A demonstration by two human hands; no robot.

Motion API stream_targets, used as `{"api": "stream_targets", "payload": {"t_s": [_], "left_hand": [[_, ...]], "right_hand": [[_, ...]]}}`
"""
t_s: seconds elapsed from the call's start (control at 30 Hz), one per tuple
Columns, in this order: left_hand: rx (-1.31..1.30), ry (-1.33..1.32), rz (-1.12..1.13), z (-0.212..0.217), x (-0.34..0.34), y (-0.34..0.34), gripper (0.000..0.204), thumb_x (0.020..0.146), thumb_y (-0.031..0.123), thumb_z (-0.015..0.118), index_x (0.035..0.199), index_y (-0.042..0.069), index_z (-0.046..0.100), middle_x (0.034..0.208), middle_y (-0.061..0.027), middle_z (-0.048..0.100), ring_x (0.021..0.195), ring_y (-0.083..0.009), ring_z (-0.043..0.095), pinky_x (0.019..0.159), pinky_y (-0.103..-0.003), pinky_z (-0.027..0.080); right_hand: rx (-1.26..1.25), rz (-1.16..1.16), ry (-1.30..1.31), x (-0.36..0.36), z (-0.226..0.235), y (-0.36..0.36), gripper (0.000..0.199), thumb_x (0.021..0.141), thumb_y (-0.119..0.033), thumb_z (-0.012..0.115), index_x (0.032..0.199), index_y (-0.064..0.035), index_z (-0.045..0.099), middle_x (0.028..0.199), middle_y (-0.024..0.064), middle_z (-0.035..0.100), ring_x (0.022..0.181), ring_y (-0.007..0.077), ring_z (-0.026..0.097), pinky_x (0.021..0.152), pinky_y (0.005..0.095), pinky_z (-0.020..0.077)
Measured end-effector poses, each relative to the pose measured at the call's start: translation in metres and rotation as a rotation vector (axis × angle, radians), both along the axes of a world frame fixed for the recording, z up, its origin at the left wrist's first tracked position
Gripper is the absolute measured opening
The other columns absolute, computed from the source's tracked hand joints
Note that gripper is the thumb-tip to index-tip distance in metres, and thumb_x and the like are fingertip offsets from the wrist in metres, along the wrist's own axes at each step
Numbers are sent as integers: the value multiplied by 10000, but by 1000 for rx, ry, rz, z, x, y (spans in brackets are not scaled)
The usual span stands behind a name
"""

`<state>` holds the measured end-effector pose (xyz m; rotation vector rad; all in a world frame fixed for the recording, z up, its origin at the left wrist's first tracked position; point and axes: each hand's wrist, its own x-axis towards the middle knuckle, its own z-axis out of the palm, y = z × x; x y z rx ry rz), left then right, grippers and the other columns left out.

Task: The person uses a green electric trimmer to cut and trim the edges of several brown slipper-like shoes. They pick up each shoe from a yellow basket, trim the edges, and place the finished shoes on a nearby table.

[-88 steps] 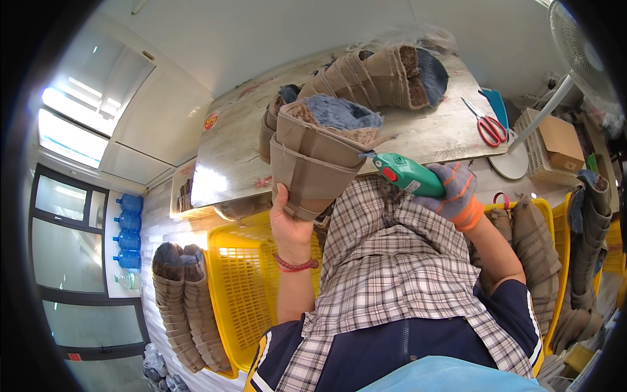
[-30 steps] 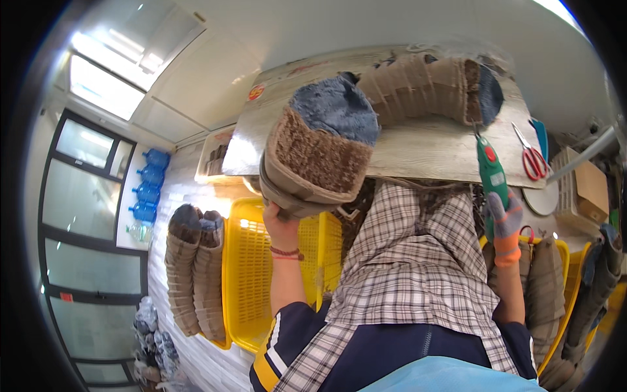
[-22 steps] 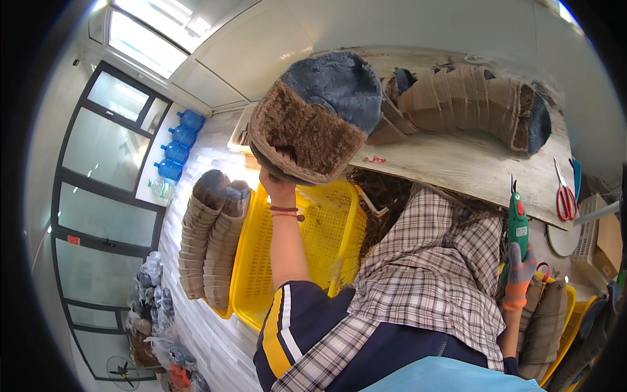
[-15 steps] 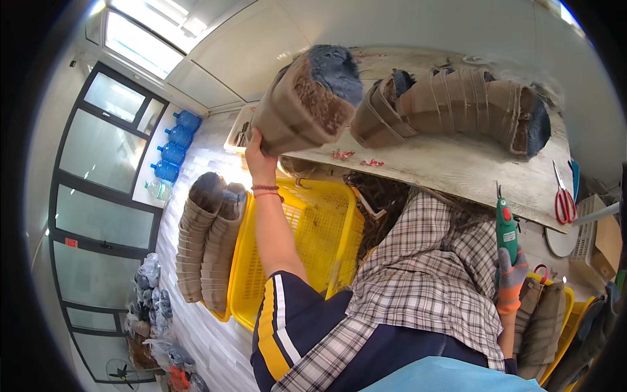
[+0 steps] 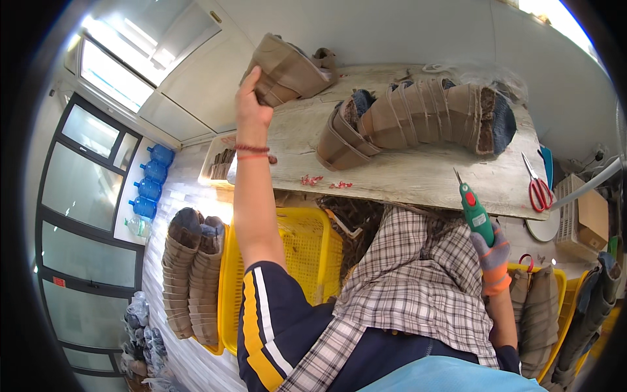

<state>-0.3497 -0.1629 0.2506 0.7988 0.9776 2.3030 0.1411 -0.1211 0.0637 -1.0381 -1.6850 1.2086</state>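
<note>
At the far left of the workbench, my left hand is closed on the edge of a brown fleece-lined shoe upper, which stands tilted near the wall. My right hand, in a grey and orange glove, grips a green handheld power tool with a thin pointed tip, in front of the bench edge. A long row of nested brown shoe uppers with dark fleece lining lies across the bench. Small red scraps are scattered near its front edge.
Red-handled scissors lie at the bench's right end. A yellow basket stands below on the left, beside stacked uppers. More uppers fill a yellow basket at right. A pale bin stands left of the bench.
My left hand has carried the upper away from me, over the bench's far left part, and turned it. The tool in my right hand has shifted left in the picture as the view moved.
</note>
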Motion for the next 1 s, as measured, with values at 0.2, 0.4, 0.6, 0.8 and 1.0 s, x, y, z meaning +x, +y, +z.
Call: {"api": "stream_targets", "payload": {"t_s": [0.2, 0.4, 0.6, 0.8, 1.0], "left_hand": [[152, -555, -557, -36, 49, -47, 318, 937, 114, 441, 1205, -52, 487, 1224, -212, 549, 1144, -345, 527, 994, -492, 415], [84, -866, -608, -95, 102, -45, 325, 957, 134, 394, 1210, -48, 486, 1239, -219, 538, 1149, -349, 522, 988, -494, 419], [42, -954, -691, -118, 127, -34, 333, 960, 142, 397, 1219, -48, 485, 1234, -220, 542, 1144, -347, 528, 992, -491, 419], [6, -949, -764, -129, 133, -27, 355, 960, 153, 398, 1241, -50, 472, 1257, -223, 527, 1164, -349, 516, 1000, -497, 409], [9, -992, -847, -132, 142, -22, 367, 957, 155, 401, 1252, -56, 463, 1274, -226, 512, 1184, -357, 497, 1023, -503, 382]], "right_hand": [[868, -44, -187, -17, 44, 25, 547, 594, -257, 846, 1033, -25, 617, 783, 113, 640, 635, 252, 594, 587, 344, 484], [1102, -143, -256, -3, 29, 48, 604, 555, -321, 859, 1015, -13, 619, 773, 104, 645, 622, 261, 591, 582, 349, 475], [1080, -107, -312, 16, 18, 53, 612, 568, -351, 850, 1019, -14, 612, 733, 105, 635, 607, 260, 589, 584, 343, 477], [1078, -68, -311, 20, 19, 48, 621, 554, -346, 856, 1020, -19, 611, 727, 109, 631, 617, 268, 603, 571, 346, 490], [1063, -5, -286, 15, 14, 48, 661, 545, -351, 860, 1060, -35, 591, 770, 110, 636, 638, 275, 603, 578, 359, 484]]}}
